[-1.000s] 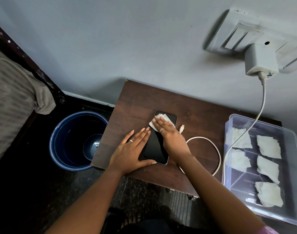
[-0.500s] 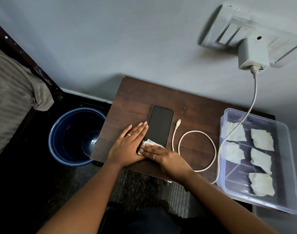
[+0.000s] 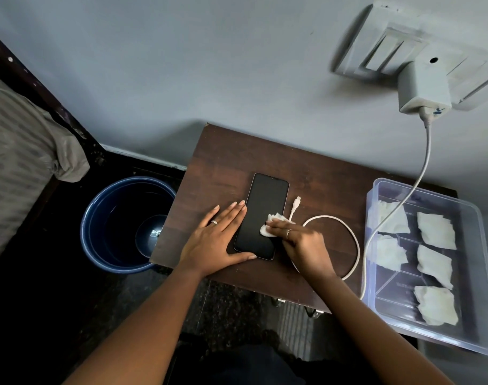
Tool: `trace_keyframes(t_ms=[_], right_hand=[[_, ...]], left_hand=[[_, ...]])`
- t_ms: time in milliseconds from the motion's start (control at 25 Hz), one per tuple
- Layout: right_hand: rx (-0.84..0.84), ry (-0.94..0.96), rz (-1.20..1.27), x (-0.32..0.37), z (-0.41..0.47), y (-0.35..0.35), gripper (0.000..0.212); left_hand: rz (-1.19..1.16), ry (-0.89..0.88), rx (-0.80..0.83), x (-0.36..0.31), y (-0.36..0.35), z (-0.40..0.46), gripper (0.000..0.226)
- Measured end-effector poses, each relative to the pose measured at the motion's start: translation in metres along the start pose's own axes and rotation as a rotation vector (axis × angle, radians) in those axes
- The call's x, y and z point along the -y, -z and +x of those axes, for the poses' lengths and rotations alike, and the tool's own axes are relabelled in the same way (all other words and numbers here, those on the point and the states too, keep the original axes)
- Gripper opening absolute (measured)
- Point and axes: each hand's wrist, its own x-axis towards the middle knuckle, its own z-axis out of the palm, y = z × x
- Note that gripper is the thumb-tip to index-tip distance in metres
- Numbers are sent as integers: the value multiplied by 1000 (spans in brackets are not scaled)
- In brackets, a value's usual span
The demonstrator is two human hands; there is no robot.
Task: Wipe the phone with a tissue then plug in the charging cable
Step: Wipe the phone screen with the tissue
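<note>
A black phone (image 3: 262, 207) lies screen up on the small dark wooden table (image 3: 226, 162). My left hand (image 3: 217, 240) lies flat against the phone's left edge, thumb along its near end. My right hand (image 3: 301, 245) presses a crumpled white tissue (image 3: 273, 222) onto the phone's right side, around mid-length. The white charging cable (image 3: 354, 240) loops on the table to the right of the phone, its plug end (image 3: 296, 202) lying loose beside the phone. The cable runs up to a white charger (image 3: 423, 87) in the wall socket.
A clear plastic box (image 3: 484, 273) with several folded tissues sits at the table's right end. A blue bucket (image 3: 98, 218) stands on the floor to the left. A bed with grey bedding (image 3: 20, 162) is at far left. The wall is close behind the table.
My right hand with the tissue went from the phone's far end down to its near end, then back up to the middle of its right side. My left hand stayed put.
</note>
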Motion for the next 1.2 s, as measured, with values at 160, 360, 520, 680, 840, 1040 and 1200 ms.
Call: trace_keyframes(t_ms=[160,360,520,680,840,1040,1200], right_hand=[[60,114,-63,11,12,-10,32],[210,168,-55,12,12,-13,39],[-72,19,-70,-8,-3,-1,31],[-7,-61,-25,-2,17,-6,41],[171,23,-8,12,43,-18,55],[37,-51,42,-3,32,-2,40],[-132,-181,-42,-16,29,2,36]], left_hand=[[-9,-13,-1,0,-1,0,93],[-32,-19,-19,-1,0,0,93],[-31,-10,-37,-3,1,0,91],[-36,-11,-40,-2,2,0,90],[-28,-16,-46,-3,3,1,89],[-13,-6,-38,-2,0,0,91],[-14,-5,-28,-1,-1,0,91]])
